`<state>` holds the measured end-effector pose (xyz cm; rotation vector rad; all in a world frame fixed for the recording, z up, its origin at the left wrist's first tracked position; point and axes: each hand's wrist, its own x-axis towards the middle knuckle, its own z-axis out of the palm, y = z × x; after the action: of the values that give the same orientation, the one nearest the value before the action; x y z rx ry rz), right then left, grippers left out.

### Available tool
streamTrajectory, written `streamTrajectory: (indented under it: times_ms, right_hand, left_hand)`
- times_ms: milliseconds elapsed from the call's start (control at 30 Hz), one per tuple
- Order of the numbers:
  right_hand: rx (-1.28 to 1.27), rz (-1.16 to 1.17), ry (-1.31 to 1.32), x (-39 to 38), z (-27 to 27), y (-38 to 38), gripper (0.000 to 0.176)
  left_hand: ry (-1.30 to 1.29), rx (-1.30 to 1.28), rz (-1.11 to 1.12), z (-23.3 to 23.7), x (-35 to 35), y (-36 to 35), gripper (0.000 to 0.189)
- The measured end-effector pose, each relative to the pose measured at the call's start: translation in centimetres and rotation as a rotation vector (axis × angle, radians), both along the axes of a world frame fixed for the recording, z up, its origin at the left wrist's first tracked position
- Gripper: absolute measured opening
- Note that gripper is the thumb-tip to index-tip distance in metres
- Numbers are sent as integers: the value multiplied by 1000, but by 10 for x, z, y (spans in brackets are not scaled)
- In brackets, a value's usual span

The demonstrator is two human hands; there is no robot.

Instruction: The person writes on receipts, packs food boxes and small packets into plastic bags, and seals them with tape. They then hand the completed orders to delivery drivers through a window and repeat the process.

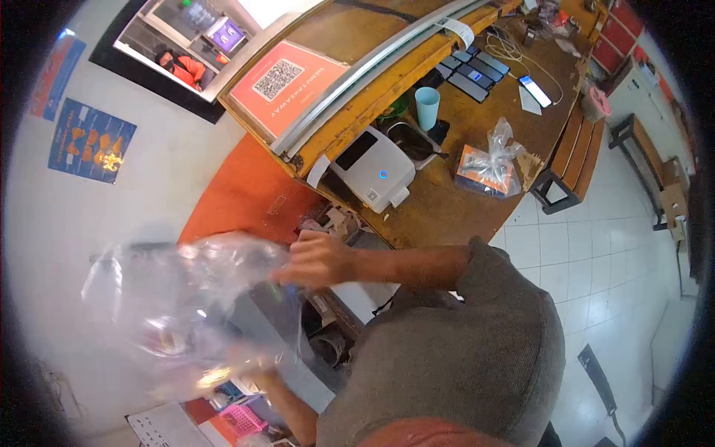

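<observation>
A clear plastic bag point(171, 298), blurred by motion, hangs spread out at the left of the view. My right hand point(316, 259) is closed around its gathered upper edge, with the arm stretched across from the grey sleeve. Lower down, my left hand point(257, 369) is at the bag's lower side; its fingers are smeared and partly hidden behind the plastic, so their grip is unclear. Something pale and shiny shows through the film, too blurred to name.
On the brown counter point(447, 212) are a white device point(376, 167), a blue cup point(427, 108), several phones point(473, 78) and a plastic-wrapped box point(488, 170). A wooden bench point(577, 160) stands beyond. A pink basket point(242, 419) is below. A person point(182, 68) shows through the window.
</observation>
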<state>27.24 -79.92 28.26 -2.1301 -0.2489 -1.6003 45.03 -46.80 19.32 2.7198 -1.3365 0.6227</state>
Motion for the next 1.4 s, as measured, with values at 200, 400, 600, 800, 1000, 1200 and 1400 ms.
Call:
streamTrajectory:
  times_ms: [200,400,600,800,1000,1200,1400]
  right_hand:
    - [1168,676,1550,-38,-201,8,33]
    - [1934,854,1470,-38,-212,37,39]
    - [1301,1246,1969,43,-173,68,30]
    - [160,1220,2001,103,-113,150,22]
    - [282,760,1265,165,-215,291,26]
    - [-620,1453,861,125,-224,438,39]
    - [-1109,923,785,140,-206,520,55]
  left_hand:
    - [1625,-215,261,-32,-116,37,19]
    - [1599,-1074,186,-47,-157,100,26]
    - [1288,-1055,314,25,-165,113,35]
    - [1490,-2113,612,-38,-185,216,27]
    - [1161,-1417,684,-69,-210,247,17]
    - [877,-1930,967,-99,-193,244,34]
    - [794,-2125,1254,-115,-192,272,47]
